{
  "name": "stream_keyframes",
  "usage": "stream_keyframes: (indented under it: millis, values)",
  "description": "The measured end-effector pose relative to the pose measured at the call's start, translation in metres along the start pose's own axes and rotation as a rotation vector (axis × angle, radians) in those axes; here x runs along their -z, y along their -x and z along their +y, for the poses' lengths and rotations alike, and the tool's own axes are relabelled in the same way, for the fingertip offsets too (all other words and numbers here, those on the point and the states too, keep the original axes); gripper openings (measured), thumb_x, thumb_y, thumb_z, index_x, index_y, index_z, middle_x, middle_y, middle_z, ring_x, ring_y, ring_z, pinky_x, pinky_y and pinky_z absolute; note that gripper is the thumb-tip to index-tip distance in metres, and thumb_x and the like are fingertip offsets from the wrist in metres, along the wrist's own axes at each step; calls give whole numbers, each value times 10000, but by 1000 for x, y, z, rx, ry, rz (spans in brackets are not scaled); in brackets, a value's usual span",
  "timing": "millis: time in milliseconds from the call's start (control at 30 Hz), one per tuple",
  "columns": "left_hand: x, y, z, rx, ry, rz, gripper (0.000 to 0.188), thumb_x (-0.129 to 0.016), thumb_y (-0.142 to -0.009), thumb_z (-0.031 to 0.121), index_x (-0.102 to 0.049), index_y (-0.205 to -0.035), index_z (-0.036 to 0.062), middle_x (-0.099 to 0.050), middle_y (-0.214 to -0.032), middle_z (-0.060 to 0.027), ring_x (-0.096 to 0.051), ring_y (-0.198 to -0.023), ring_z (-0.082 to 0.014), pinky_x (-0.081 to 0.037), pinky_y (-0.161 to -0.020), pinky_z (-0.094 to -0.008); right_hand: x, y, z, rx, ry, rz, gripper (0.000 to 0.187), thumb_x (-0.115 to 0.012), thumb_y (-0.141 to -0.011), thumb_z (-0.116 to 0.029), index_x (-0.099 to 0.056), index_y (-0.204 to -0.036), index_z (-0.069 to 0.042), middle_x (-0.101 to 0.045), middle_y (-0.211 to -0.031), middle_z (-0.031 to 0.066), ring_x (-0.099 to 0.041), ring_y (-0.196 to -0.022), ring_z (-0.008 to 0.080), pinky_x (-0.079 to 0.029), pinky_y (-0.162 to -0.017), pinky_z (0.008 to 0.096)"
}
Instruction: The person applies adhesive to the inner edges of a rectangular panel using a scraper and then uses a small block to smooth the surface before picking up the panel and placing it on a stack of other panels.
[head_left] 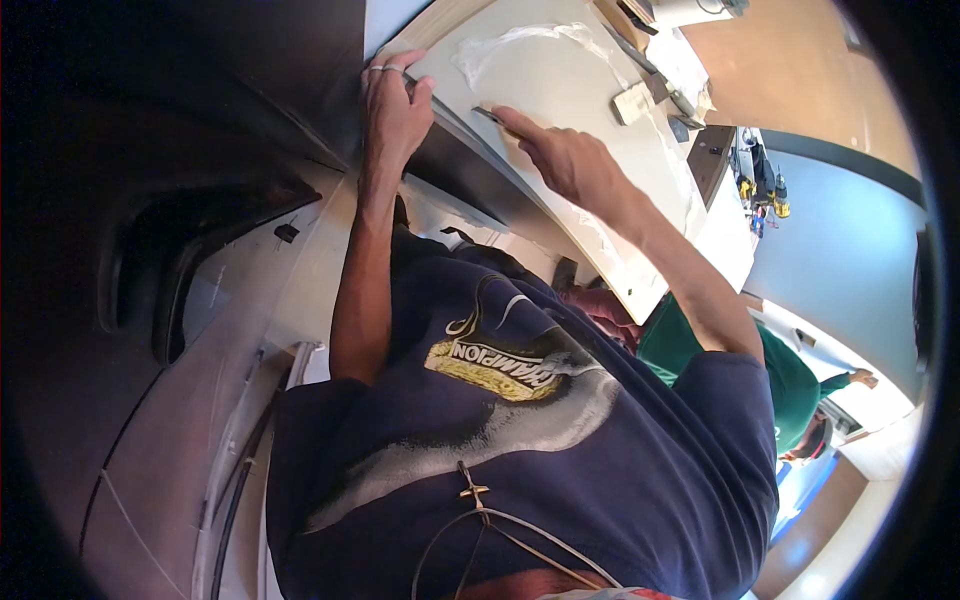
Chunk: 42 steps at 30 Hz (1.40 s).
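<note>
A wide pale panel (560, 85) lies in front of me, its near edge running diagonally with a dark strip (490, 150) along its side. My left hand (397, 108) is closed over the panel's edge at its left end, thumb on the near side. My right hand (572, 165), index finger stretched forward, is closed around a small hand tool with a thin dark blade (487, 114). Most of its handle is hidden in my palm. The blade's tip is over the panel near that edge; whether it touches cannot be told.
Crumpled clear plastic film (540, 42) and a pale block (632, 103) lie on the panel. Farther right, a yellow cordless drill (780, 200) stands among tools. A person in a green shirt (790, 385) is at the right. A dark cable (235, 500) runs at lower left.
</note>
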<state>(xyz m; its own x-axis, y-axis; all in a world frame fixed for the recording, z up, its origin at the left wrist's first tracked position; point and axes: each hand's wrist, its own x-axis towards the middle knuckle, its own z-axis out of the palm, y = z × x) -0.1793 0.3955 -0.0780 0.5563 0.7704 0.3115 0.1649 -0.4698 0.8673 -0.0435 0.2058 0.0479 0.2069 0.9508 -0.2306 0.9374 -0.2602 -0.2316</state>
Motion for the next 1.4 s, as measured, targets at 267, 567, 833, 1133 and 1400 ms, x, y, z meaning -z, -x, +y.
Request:
stream_keyframes:
  millis: [267,567,833,1133,1400]
  values:
    - [5,-1,-2,41,-27,-53,398,-709,-877,151,-651,-1256,46,-615,-1279,-208,-526,-1221,-401,-382,-1098,-477,79,-47,-25,47,243,-139,468,-583,-937,-84,-629,-1377,-235,-761,-1030,133,-735,-898,360,-603,-762,473]
    - [-10,0,32,-65,-214,-61,663,-789,-828,283,-544,-1398,49,-547,-1366,-219,-466,-1297,-412,-388,-1096,-524,56,31,24,-176,-284,125,457,-512,-1075,-252,-491,-1531,-238,-586,-724,124,-616,-661,250,-514,-675,407]
    - [-14,-9,45,175,-392,-317,924,-874,-707,367,-449,-1482,96,-445,-1464,-256,-360,-1396,-443,-315,-1106,-647,-14,96,-27,-498,-717,283,457,-519,-1058,-224,-487,-1513,-197,-728,-1059,244,-705,-924,459,-537,-815,493]
    - [-13,-28,34,205,-468,-408,992,-900,-666,445,-433,-1473,106,-427,-1490,-249,-360,-1416,-449,-326,-1123,-641,-30,100,-32,-457,-796,510,461,-527,-1053,-207,-488,-1512,-239,-732,-926,234,-703,-785,447,-524,-720,512]
    - [-9,-42,22,24,-579,-501,1054,-920,-647,502,-478,-1428,-52,-561,-1347,-308,-549,-1281,-398,-452,-1094,-469,-88,164,-69,-616,-869,596,472,-540,-1048,-201,-487,-1513,-256,-706,-835,260,-685,-772,474,-506,-685,534]
